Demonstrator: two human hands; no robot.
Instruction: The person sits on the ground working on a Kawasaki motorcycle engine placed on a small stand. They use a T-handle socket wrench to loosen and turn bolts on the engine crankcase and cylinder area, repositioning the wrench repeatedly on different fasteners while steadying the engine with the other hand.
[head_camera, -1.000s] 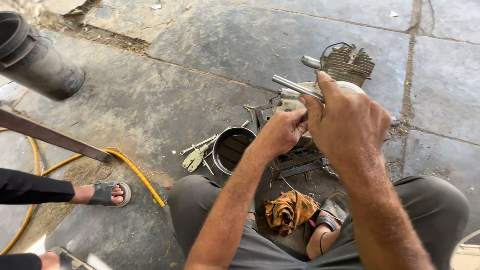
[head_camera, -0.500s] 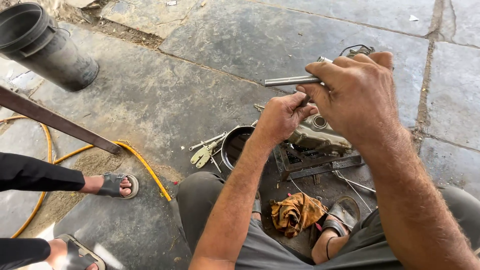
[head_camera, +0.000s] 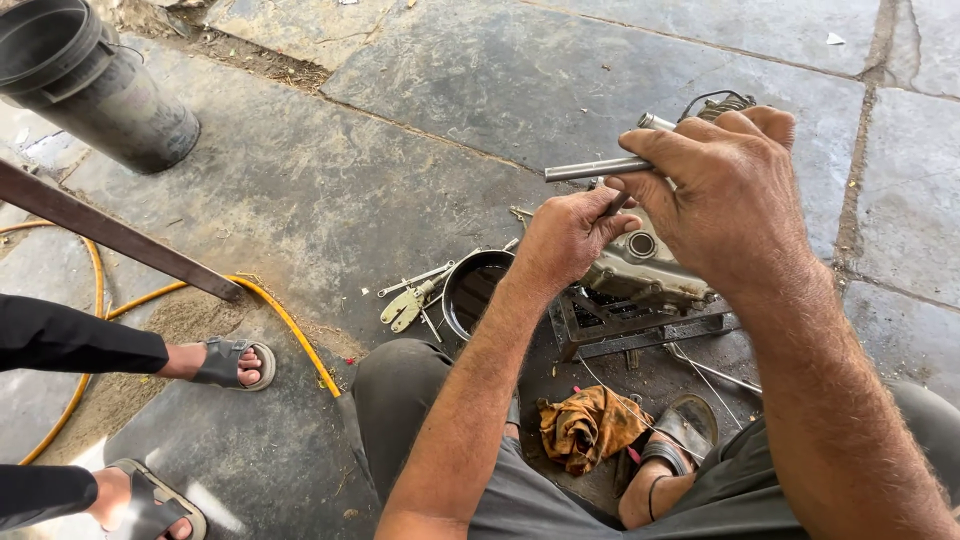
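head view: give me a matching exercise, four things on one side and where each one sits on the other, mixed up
Things:
1. metal rod
2. orange rag
3. yellow hose
4. dark plastic pipe

Places:
A. lying on the stone floor at top left
B. gripped in the right hand, with the left hand just below it
C. crumpled on the ground between the person's legs, beside a sandalled foot
D. curving over the floor from under a dark bar near another person's sandal

Pairs: 1-B, 2-C, 3-D, 4-A
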